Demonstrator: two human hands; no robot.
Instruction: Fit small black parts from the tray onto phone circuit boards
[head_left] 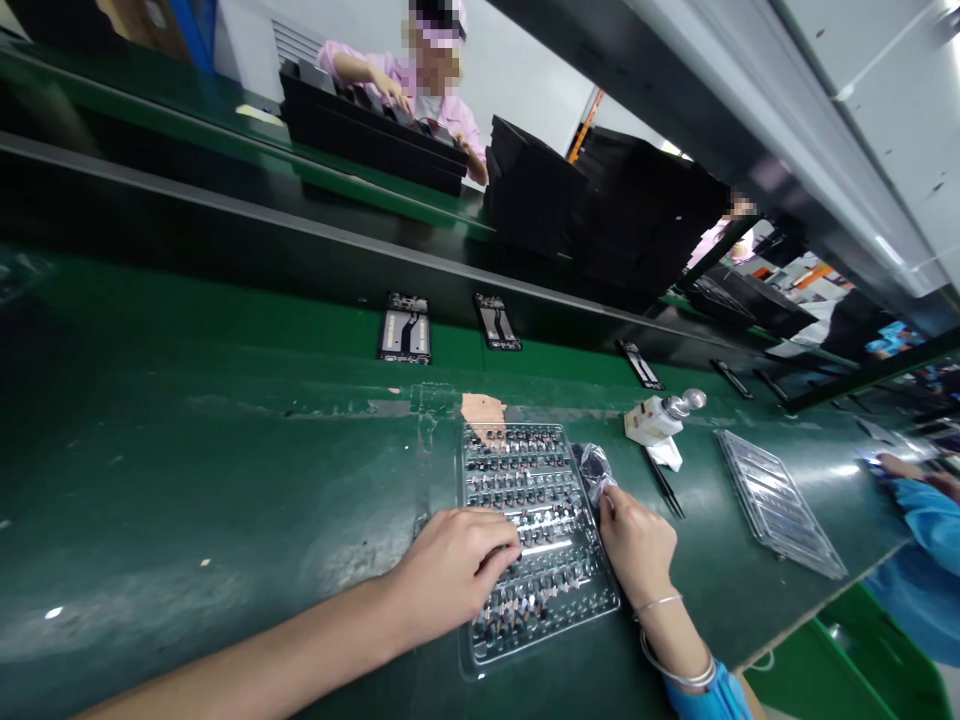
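A clear plastic tray lies on the green bench, its rows of pockets filled with many small dark and copper-coloured parts. Over the tray's left half is my left hand, thumb and fingertips pinched together at one row; whatever they hold is too small to make out. My right hand rests by the tray's right edge, fingers closed at a clear plastic bag with dark contents. The bag lies against the tray's upper right side. Its edge seems to be between my right thumb and fingers.
Right of the bag are black tweezers, a white tissue and a white bottle. A second clear tray lies farther right, near a co-worker's blue sleeve. Phone frames line the back. Another person sits opposite.
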